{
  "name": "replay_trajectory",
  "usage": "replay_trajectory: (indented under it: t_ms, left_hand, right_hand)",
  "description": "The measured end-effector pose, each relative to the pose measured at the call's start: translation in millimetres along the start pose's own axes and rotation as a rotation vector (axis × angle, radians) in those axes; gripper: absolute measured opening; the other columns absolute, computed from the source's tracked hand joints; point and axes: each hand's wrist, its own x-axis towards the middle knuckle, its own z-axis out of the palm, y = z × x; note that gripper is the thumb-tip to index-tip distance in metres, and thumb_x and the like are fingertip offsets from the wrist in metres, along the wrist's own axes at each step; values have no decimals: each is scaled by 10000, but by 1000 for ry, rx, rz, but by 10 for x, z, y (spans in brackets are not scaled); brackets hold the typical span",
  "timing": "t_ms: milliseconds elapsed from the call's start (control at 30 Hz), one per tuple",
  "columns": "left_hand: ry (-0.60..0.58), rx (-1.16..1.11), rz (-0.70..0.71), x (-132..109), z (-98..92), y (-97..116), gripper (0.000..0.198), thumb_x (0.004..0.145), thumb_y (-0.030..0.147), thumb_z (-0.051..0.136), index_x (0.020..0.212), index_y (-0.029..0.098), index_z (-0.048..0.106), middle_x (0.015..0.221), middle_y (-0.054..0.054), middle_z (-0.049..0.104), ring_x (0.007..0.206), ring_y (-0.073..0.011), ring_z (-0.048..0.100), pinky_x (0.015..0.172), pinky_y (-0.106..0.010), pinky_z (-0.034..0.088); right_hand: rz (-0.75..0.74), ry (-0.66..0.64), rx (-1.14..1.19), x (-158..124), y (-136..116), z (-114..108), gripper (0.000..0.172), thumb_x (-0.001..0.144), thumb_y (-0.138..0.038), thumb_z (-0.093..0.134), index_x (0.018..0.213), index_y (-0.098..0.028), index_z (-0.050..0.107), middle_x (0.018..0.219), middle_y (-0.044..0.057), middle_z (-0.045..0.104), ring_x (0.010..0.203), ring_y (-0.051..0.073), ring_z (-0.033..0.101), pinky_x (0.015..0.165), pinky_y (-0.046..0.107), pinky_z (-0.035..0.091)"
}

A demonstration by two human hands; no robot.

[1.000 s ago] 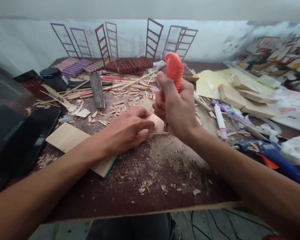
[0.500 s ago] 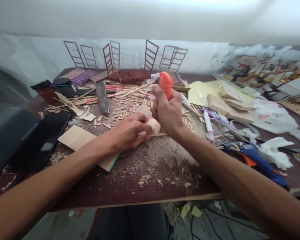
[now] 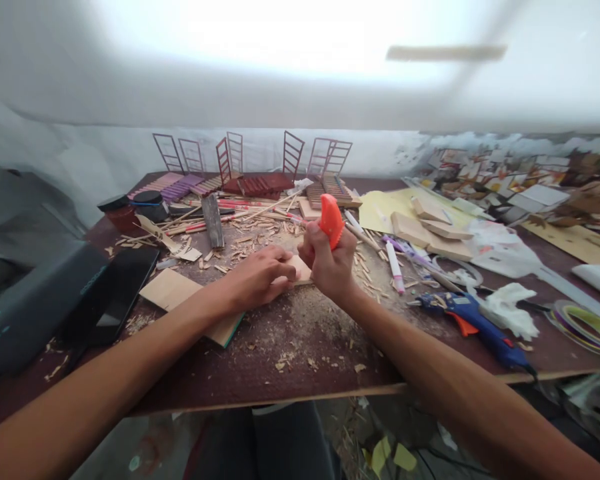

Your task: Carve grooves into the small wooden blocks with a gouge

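Note:
My right hand (image 3: pixel 330 267) is wrapped round the orange handle of what looks like a utility knife (image 3: pixel 331 220); its blade is hidden. With bent fingers, my left hand (image 3: pixel 263 277) grips a small pale piece of wood (image 3: pixel 300 270) against the table, just left of the right hand. The wood's far end is partly covered by my hands. Under my left forearm lies a flat wooden board (image 3: pixel 173 289) with a green edge. Wood chips (image 3: pixel 245 248) and dust are scattered around both hands.
Small ladder-like frames (image 3: pixel 293 155) stand along the back. A blue glue gun (image 3: pixel 475 320), a marker (image 3: pixel 395 267) and wood blocks (image 3: pixel 415 230) lie right. To the left are a phone (image 3: pixel 117 293), a dark box (image 3: pixel 40 307) and lidded jars (image 3: pixel 149 205).
The view has tilted up, so the table sits lower in the picture. My right hand and the orange handle have shifted slightly against the wood; both hands keep their hold.

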Motion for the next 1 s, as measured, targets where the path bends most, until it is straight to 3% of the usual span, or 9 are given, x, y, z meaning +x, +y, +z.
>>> replay_trajectory:
  t_ms: [133, 333, 500, 667, 867, 1000]
  left_hand:
    - [15, -26, 16, 4, 25, -10, 167, 981, 221, 566, 944, 185, 726, 1073, -97, 679, 1027, -208, 616, 952, -393, 500]
    - [36, -55, -3, -1, 37, -26, 161, 971, 228, 574, 954, 190, 729, 1078, -102, 686, 1026, -213, 618, 947, -398, 489]
    - [41, -61, -21, -4, 36, -23, 172, 958, 195, 567, 926, 185, 736, 1117, -115, 686, 1061, -223, 618, 957, -391, 483]
    - [17, -52, -30, 9, 28, -26, 181, 942, 179, 566, 931, 173, 747, 1087, -115, 695, 1017, -212, 634, 940, -370, 487]
    - [-2, -32, -40, 24, 35, -36, 192, 938, 178, 565, 964, 173, 755, 1105, -122, 697, 1051, -227, 628, 956, -374, 483]
    - [-19, -19, -52, 18, 41, -40, 207, 932, 167, 559, 990, 181, 757, 1081, -112, 694, 1065, -229, 622, 969, -371, 482]
  right_hand:
    - [-13, 81, 16, -72, 8, 11, 366, 1029, -569, 449, 897, -269, 612, 592, -17, 512, 415, 109, 313, 376, 294, 305]
    - [-13, 210, 172, -114, -104, 58, 354, 955, -488, 606, 726, -270, 445, 482, -89, 286, 359, 77, 184, 350, 271, 213]
    - [6, 272, 200, -67, -139, 143, 360, 944, -470, 613, 714, -265, 427, 483, -103, 244, 344, 70, 157, 345, 261, 188]
    - [29, 278, 188, -40, -95, 211, 315, 940, -437, 624, 732, -263, 463, 498, -95, 268, 363, 71, 172, 360, 268, 205]
    - [79, 267, 208, -22, -133, 209, 379, 932, -436, 633, 713, -256, 381, 491, -85, 237, 384, 83, 149, 374, 290, 192]
    - [235, 240, 242, 95, -137, 173, 480, 886, -461, 685, 634, -243, 340, 466, -77, 245, 376, 73, 173, 380, 290, 157]
